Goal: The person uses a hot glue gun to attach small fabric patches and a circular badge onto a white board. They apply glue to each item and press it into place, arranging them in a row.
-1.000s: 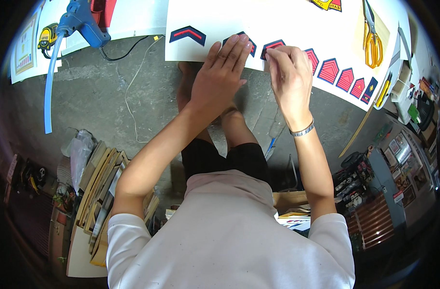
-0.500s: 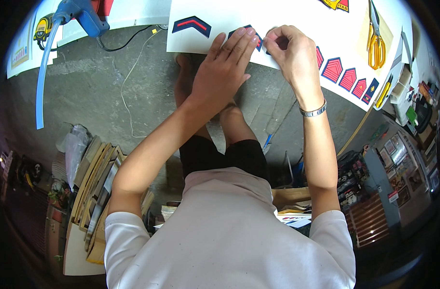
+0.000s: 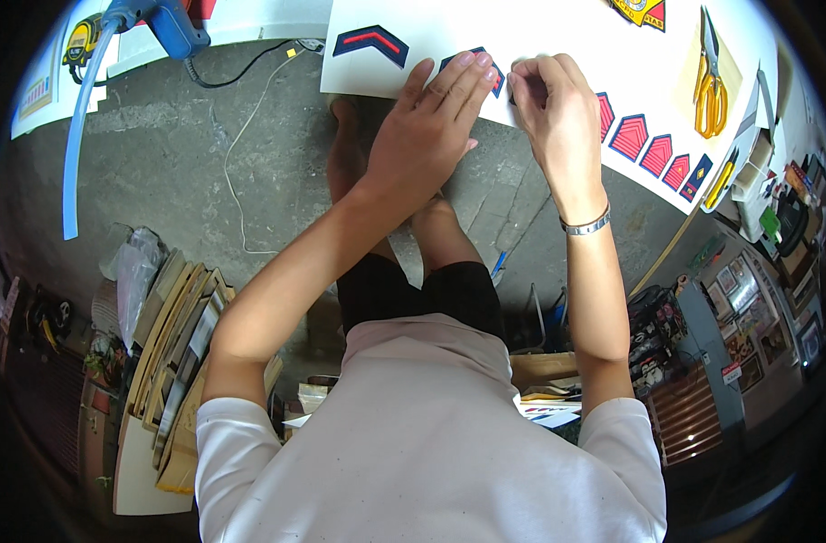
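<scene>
On a white board (image 3: 558, 23) lies a row of navy chevron patches with red stripes. The leftmost patch (image 3: 370, 45) is fully in sight, with a single red stripe. My left hand (image 3: 440, 109) lies flat, fingers stretched over a second chevron patch (image 3: 497, 83), whose top and right edges show. Just right of it, my right hand (image 3: 558, 109) is closed, thumb and finger pinched close to the board. A small dark bit shows under those fingertips; the hand hides the rest. Beyond the right hand, several red-striped patches (image 3: 629, 137) continue the row.
Yellow-handled scissors (image 3: 710, 100) and a yellow cutter (image 3: 721, 181) lie at right. A yellow badge patch (image 3: 635, 11) is at the top edge. Far left are a blue glue gun (image 3: 173, 32) with a glue stick (image 3: 74, 154), and a tape measure (image 3: 83, 41). Stacked boards (image 3: 173, 344) stand lower left.
The board and patches appear slightly farther right in the view, and both hands shift along with them. The left hand stays flat and the right hand stays pinched.
</scene>
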Motion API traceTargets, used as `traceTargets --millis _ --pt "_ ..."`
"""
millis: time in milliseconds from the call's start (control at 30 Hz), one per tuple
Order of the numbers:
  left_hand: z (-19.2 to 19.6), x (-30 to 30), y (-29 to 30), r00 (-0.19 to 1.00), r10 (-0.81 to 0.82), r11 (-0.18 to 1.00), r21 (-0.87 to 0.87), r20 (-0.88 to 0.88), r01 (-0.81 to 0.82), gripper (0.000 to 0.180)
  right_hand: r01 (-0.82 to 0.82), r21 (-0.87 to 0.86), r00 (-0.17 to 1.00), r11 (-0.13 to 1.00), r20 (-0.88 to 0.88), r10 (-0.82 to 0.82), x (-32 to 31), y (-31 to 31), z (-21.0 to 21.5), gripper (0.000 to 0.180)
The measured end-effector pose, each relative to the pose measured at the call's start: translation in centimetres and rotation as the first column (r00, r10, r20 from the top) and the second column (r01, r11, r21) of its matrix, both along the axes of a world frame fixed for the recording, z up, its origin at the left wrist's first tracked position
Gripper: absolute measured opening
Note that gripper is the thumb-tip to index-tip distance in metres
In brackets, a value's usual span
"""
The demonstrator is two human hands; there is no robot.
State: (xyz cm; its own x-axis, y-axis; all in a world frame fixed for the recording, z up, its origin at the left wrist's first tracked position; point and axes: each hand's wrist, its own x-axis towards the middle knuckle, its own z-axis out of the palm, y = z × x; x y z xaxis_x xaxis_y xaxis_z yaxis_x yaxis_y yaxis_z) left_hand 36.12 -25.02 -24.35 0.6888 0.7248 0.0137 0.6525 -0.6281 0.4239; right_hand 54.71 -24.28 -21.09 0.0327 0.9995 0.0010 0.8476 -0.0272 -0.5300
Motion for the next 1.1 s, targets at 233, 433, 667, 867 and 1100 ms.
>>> traceTargets --millis 233,433,667,867,1100 --pt "0.1 0.0 -0.1 0.999 -0.016 0.999 -0.031 -0.043 0.015 0.086 0.138 -0.213 0.98 0.967 -0.114 -0.165 0.3 0.1 0.0 0.014" --pt "0.1 -0.1 0.0 1.0 -0.02 0.999 -0.037 -0.022 0.019 0.086 0.186 -0.096 0.977 0.978 -0.087 -0.194 -0.2 0.0 -0.7 0.012" --pt "0.3 0.0 0.1 0.999 -0.019 1.0 -0.025 -0.032 0.018 0.083 -0.03 0.075 0.946 0.997 0.325 0.004 -2.4 -3.6 -0.2 0.022" --pt "0.4 0.0 0.1 1.0 -0.014 0.998 -0.062 -0.013 0.013 0.087 -0.138 -0.087 0.93 0.987 0.331 0.159 -1.8 -4.7 1.8 0.038" --pt "0.3 -0.1 0.0 0.999 -0.01 0.999 -0.035 -0.031 0.009 0.087 -0.123 -0.084 0.859 0.989 0.489 0.148 -1.7 -4.2 1.1 0.044"
